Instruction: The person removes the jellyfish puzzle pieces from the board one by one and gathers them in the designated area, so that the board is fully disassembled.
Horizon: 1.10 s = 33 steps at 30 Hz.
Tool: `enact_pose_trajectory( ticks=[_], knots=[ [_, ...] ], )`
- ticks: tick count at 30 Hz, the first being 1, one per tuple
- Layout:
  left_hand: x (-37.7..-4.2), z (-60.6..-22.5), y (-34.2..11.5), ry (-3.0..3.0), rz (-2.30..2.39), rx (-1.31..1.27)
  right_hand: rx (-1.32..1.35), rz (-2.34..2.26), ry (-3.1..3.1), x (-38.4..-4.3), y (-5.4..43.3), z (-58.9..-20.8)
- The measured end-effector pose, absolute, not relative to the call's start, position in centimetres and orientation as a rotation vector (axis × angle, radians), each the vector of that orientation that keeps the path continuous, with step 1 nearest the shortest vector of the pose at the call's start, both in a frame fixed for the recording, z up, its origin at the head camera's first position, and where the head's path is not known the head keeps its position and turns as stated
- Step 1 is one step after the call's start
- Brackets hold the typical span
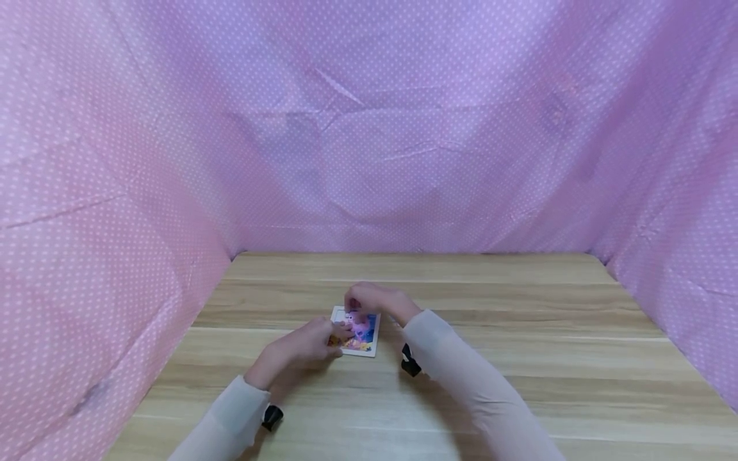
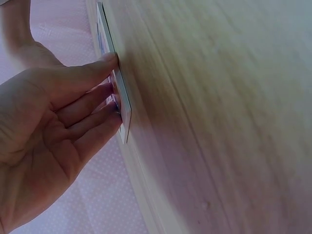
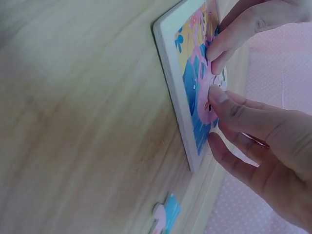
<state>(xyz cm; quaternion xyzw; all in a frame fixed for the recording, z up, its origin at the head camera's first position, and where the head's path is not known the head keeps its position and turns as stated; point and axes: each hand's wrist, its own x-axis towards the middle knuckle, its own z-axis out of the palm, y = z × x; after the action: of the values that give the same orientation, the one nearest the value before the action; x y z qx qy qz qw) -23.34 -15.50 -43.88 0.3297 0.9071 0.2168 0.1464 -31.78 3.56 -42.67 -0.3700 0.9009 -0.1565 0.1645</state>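
A small framed jigsaw puzzle with a pink sea creature on blue and yellow lies flat on the table. My left hand reaches in from its left side. In the left wrist view, the left thumb rests at the frame's edge while the other fingers, fairly straight, touch the picture. Over the far part of the puzzle, my right hand bends its fingers down. In the right wrist view, the right thumb and fingers pinch a pink puzzle piece at the picture's surface.
A loose pink and blue puzzle piece lies on the wooden table beside the frame, by the right wrist. Pink dotted cloth hangs behind the table and along both sides. Black wrist cameras sit under the sleeves.
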Motion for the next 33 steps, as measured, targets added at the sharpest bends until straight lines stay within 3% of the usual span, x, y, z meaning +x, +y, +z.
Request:
enact_pose_trajectory(
  ticks=[19,33],
  knots=[
    [-23.3,-44.0,-15.3,2.619,0.625,0.913,-0.933,-1.031,2.564,-32.1,5.7,-45.1],
    [-23.1,-43.8,-15.2,2.628,0.611,0.847,-0.820,-1.129,2.644,-32.1,8.7,-44.6]
  ],
)
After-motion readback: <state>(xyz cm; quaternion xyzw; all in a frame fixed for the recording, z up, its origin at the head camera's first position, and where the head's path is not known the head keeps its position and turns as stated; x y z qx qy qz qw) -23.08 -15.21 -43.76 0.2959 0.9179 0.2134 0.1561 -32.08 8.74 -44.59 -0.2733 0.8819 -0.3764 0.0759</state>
